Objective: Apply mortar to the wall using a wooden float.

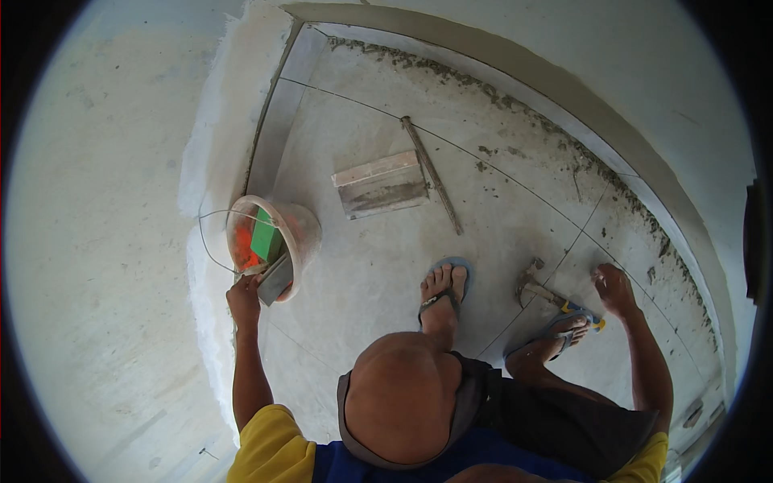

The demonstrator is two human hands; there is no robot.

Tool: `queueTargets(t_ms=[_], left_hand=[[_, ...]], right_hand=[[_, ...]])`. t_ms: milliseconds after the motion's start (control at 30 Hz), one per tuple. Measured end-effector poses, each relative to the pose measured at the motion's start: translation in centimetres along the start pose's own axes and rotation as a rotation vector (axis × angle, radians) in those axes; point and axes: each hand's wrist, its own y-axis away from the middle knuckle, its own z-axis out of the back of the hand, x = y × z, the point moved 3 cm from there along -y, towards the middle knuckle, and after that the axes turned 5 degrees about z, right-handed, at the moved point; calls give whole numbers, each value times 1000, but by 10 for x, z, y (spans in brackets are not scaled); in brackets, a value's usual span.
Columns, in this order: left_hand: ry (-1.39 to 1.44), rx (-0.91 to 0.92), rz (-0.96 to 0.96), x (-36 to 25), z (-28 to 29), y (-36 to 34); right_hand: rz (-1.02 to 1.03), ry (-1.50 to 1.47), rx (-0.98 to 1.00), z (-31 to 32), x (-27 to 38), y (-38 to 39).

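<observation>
At the left, my left hand (244,299) is closed at the near rim of a whitish bucket (304,229), gripping a flat grey-bladed tool (276,279) that lies across the rim. Its handle is mostly hidden by my fingers. The bucket leans with its mouth toward me, and a green block (266,236) and something orange-red show inside. My right hand (616,290) hovers low over the floor at the right with curled fingers; what they hold, if anything, cannot be made out. Close to it lies a hammer (547,294) with a yellow and blue grip, beside my right foot.
A wide flat blade with a pale handle strip (381,185) rests on the tiled floor ahead, next to a slim rod (435,177). Mortar crumbs (483,88) line the base of the far and right walls. My sandalled feet (443,290) stand between the bucket and hammer.
</observation>
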Motion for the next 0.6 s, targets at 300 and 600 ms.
queueTargets(t_ms=[300,600], left_hand=[[-104,-72,67,4,4,-1],[58,105,139,-14,13,23]], right_hand=[[18,16,2,0,1,-3],[8,26,-21,-7,-7,5]])
